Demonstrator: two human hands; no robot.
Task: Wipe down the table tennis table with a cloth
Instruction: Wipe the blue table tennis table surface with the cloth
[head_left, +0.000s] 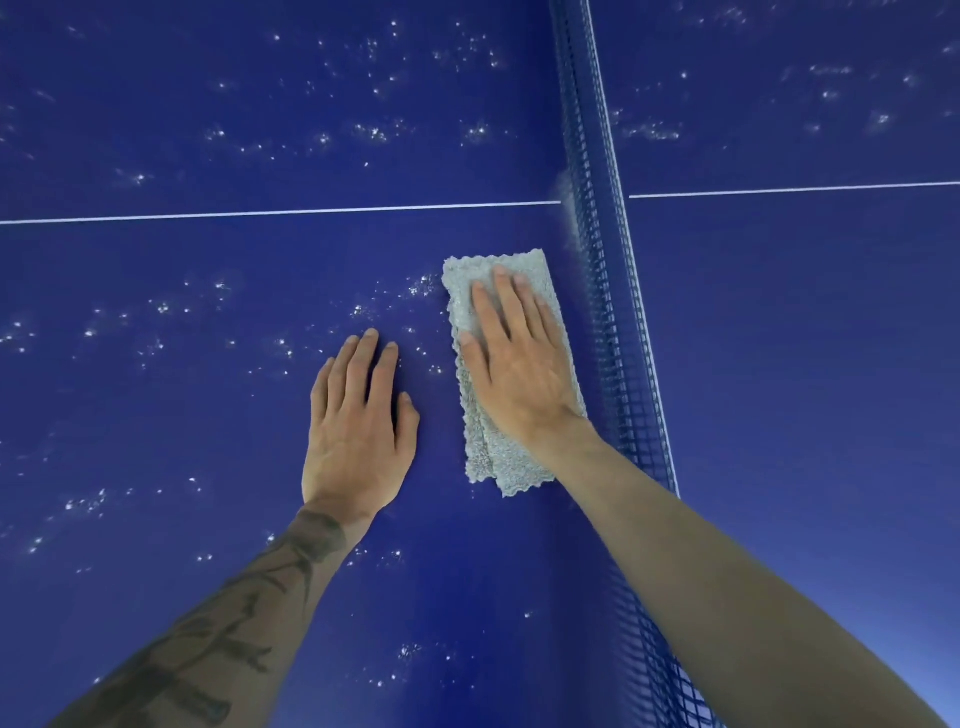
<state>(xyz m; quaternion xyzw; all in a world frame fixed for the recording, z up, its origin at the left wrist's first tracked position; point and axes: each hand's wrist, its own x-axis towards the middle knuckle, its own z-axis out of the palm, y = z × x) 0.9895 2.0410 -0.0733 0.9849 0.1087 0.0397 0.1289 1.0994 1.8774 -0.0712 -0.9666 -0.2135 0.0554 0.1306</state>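
Grey cloth (511, 374) lies just beside the net (613, 312), pressed flat by the right hand (519, 364); the left hand (358, 431) rests flat on the table (156, 415). Wiping is underway; next sweep probably goes away from the net, over the white specks (363, 312).

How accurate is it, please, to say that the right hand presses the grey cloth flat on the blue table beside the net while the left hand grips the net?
Not quite: the head view shows the left hand lying flat on the table, apart from the net. The right hand does press the cloth flat beside the net.
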